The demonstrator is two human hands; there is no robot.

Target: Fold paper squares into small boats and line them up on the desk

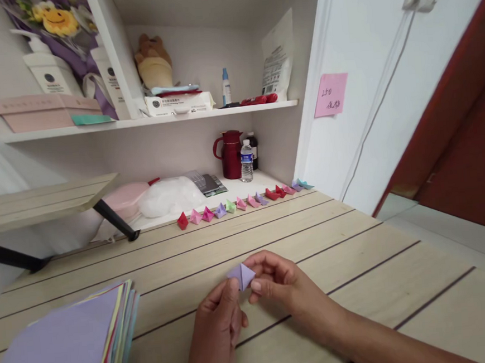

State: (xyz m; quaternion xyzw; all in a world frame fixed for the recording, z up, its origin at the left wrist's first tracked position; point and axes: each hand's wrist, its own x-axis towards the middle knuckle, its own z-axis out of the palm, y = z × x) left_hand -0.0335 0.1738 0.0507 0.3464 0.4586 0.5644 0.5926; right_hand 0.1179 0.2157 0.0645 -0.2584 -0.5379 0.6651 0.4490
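Observation:
A small piece of folded lavender paper (242,275), diamond-shaped with a crease down its middle, is held above the wooden table (314,243). My left hand (220,323) pinches its lower left edge between thumb and fingers. At its right corner is my right hand (282,284), thumb and fingers curled around the edge. Behind my hands, a row of small folded paper boats (230,206) in red, pink, purple, green and blue lines the table's back edge. To the left lies a stack of coloured paper sheets (58,347), lavender on top.
A small raised wooden stand (46,202) with black legs stands at the left. Beyond the table, a white shelf (203,115) holds bottles, boxes and a plush toy. Below it are a red jug (231,157), a water bottle (246,161) and a white plastic bag (170,197).

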